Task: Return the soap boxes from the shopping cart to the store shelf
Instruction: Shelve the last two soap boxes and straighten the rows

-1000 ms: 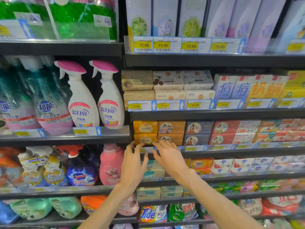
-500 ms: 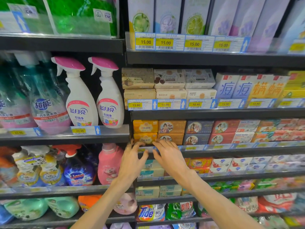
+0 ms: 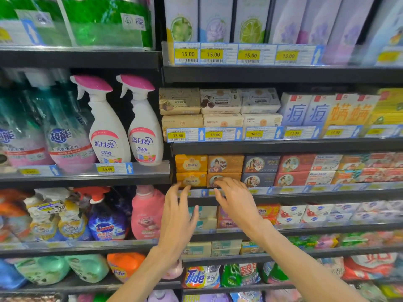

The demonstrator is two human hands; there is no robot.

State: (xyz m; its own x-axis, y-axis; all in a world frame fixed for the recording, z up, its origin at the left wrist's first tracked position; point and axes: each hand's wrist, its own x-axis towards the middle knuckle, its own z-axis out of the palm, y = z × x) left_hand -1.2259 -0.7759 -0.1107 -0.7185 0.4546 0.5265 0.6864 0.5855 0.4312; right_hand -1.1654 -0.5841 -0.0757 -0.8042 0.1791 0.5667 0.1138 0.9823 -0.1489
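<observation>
Both hands are held loose, fingers spread and nothing grasped. The left hand [image 3: 177, 216] is raised with its fingertips at the shelf edge [image 3: 283, 194], just below the two stacked yellow soap boxes [image 3: 191, 170]. The right hand [image 3: 236, 201] has its fingertips at the lower of two stacked orange-brown soap boxes [image 3: 225, 164]; contact seems likely, though blur hides it. Two dark blue boxes [image 3: 260, 171] are stacked just right of that hand, and two red ones [image 3: 292, 170] beyond.

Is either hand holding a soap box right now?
No. The left hand and right hand are spread open at the shelf edge, empty, before the stacked yellow soap boxes.
</observation>
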